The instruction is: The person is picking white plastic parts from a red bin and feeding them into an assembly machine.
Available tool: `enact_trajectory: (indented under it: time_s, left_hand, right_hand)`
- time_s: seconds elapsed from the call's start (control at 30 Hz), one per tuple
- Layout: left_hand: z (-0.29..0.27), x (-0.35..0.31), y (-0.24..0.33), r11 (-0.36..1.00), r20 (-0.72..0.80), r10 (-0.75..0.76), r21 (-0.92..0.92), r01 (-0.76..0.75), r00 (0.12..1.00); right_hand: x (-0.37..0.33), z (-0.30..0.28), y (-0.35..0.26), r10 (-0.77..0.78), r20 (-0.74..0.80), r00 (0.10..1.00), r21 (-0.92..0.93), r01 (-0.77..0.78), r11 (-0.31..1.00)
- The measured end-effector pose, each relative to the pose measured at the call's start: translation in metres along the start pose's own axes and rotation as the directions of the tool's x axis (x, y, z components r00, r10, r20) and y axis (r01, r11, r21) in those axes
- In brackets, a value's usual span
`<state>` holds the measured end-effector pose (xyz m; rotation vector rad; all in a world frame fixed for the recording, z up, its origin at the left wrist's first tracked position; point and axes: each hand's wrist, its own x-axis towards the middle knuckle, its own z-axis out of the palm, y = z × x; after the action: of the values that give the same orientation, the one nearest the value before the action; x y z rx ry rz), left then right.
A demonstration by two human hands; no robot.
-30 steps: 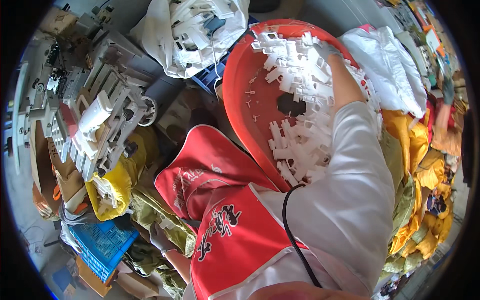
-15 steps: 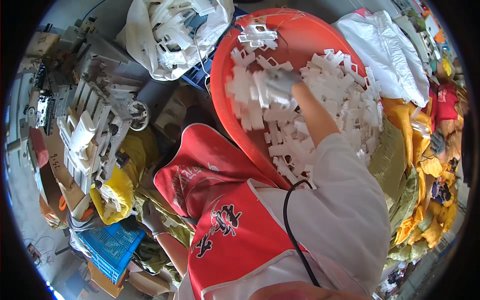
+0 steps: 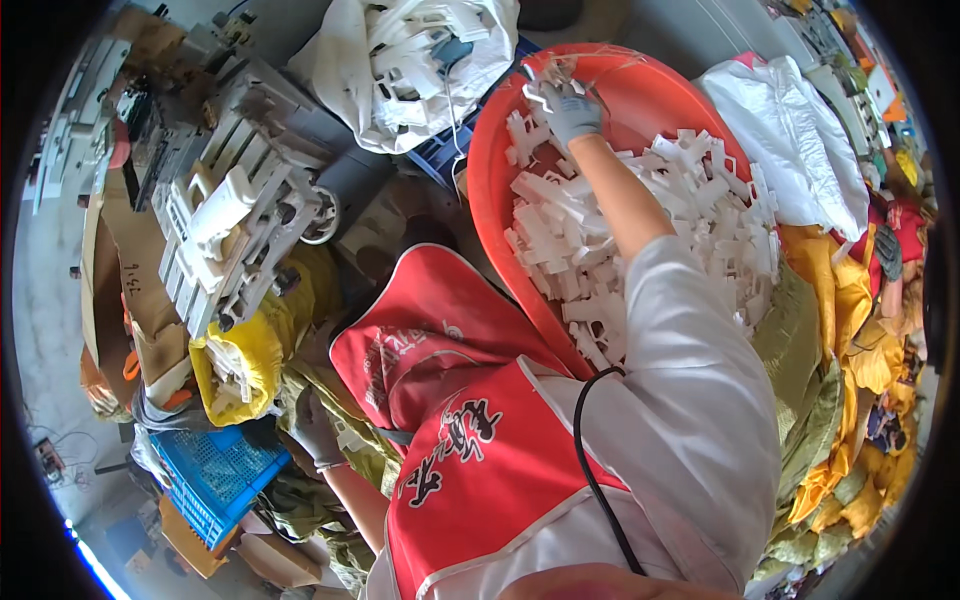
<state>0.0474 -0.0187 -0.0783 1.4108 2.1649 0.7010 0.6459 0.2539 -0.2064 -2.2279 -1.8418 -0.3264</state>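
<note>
My right hand [image 3: 574, 112], in a grey glove, reaches to the far left end of a big red tub [image 3: 488, 190]. Its fingers are closed on a white plastic gun-shaped part [image 3: 540, 97] by the rim. A heap of similar white plastic parts [image 3: 690, 200] fills much of the tub's near and right side. My left hand [image 3: 312, 432], also gloved, is low at my left side beside an olive woven sack [image 3: 370, 470] with some white pieces near it. Its fingers are too dim and partly hidden to read.
A white sack [image 3: 345, 75] of similar parts stands beyond the tub's left. To the left are a metal machine [image 3: 235, 215] with white pieces on it, a yellow bag [image 3: 265, 375] and a blue crate [image 3: 215, 480]. At far right, a co-worker's gloved hand [image 3: 887, 252] shows near orange sacks [image 3: 815, 270].
My right hand has moved from over the heap to the tub's far end and closed on a part there. The view has shifted slightly. My left hand stays low at my side.
</note>
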Motion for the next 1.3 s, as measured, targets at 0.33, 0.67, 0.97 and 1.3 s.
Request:
enact_trajectory:
  time_s: [0.33,0.67,0.97,1.3]
  left_hand:
    - [0.053,0.013,0.159,0.903,0.229,0.41,-0.241,-0.356,0.883]
    - [0.067,0.001,0.152,0.538,0.421,0.378,-0.824,0.175,0.824]
    - [0.007,-0.008,0.148,0.618,0.464,0.351,-0.768,0.171,0.813]
    - [-0.029,0.027,0.178,0.591,0.202,0.459,-0.796,-0.128,0.865]
  right_hand:
    - [-0.132,-0.202,-0.098,-0.42,0.331,0.845,0.845,-0.464,-0.267]
    - [-0.183,-0.231,-0.183,-0.609,0.24,0.756,0.965,-0.254,0.065]
    - [-0.107,-0.275,-0.194,-0.821,0.05,0.569,0.888,-0.401,-0.224]
    - [-0.11,-0.298,-0.2,-0.913,-0.111,0.393,0.962,0.272,0.0]
